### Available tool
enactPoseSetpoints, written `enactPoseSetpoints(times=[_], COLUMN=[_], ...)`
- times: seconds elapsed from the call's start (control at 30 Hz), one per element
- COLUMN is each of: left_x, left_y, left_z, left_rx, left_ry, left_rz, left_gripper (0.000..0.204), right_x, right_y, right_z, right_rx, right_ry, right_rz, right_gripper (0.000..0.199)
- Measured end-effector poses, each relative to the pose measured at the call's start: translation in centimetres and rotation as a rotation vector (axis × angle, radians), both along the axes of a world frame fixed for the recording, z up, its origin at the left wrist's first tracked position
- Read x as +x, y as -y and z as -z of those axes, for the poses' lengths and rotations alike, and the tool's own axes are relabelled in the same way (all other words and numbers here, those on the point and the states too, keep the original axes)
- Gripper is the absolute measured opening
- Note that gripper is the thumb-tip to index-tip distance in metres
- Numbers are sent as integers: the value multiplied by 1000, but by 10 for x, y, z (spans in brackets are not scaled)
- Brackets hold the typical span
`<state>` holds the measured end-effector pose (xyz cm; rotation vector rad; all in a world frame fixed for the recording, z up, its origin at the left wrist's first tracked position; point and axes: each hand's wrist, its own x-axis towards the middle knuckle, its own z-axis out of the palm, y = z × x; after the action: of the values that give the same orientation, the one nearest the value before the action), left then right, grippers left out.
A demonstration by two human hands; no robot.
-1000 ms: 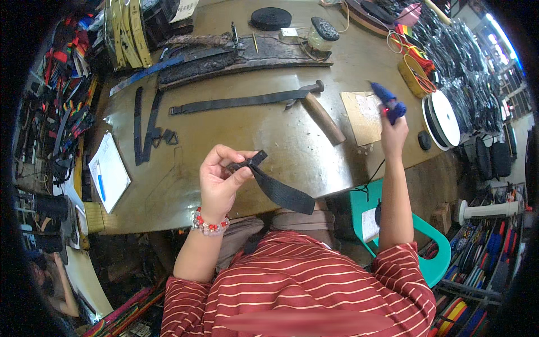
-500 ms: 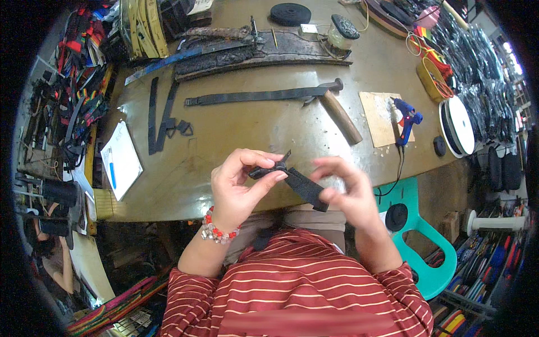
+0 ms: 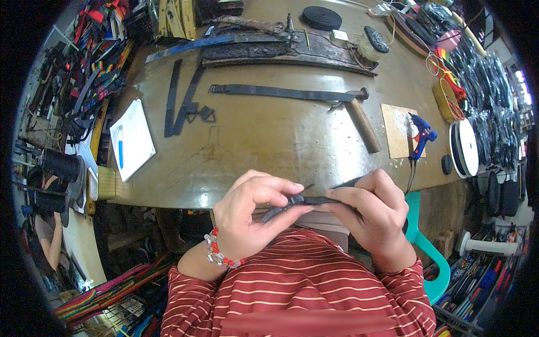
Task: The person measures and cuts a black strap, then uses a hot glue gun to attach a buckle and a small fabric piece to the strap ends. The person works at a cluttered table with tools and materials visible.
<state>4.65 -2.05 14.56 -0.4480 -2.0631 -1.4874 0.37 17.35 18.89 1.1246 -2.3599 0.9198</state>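
Note:
Just past the table's front edge, my left hand is closed on a small black buckle, pinched between thumb and fingers. A short length of black webbing strap runs from the buckle to my right hand. The right fingers are closed on that strap, and a bit of it sticks out above them. Exactly how the strap passes through the buckle is hidden by my fingers. Farther back on the table lies a longer black strap, its right end beside a hammer.
Black strap pieces and a paper pad with a blue pen lie to the left. At right are a blue glue gun on a board and a white spool. A dark wooden block sits at the back. A green chair stands below.
My right hand, blurred with its fingers apart, has closed on the strap. Both hands are lower in view, and the strap is drawn level between them. The view has shifted slightly.

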Motion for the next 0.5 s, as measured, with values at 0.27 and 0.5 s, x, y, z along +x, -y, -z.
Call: enactPoseSetpoints(times=[0.27,0.5], left_x=[4,9], left_y=[0,-1], left_z=[-3,-4], left_rx=[24,19], left_ry=[-30,8], left_rz=[56,87], left_gripper=[39,38], right_x=[-6,-8], right_y=[-2,-6], right_z=[-6,-8], right_rx=[-5,-6], right_ry=[-34,-27], right_rz=[-89,-127], right_gripper=[25,25])
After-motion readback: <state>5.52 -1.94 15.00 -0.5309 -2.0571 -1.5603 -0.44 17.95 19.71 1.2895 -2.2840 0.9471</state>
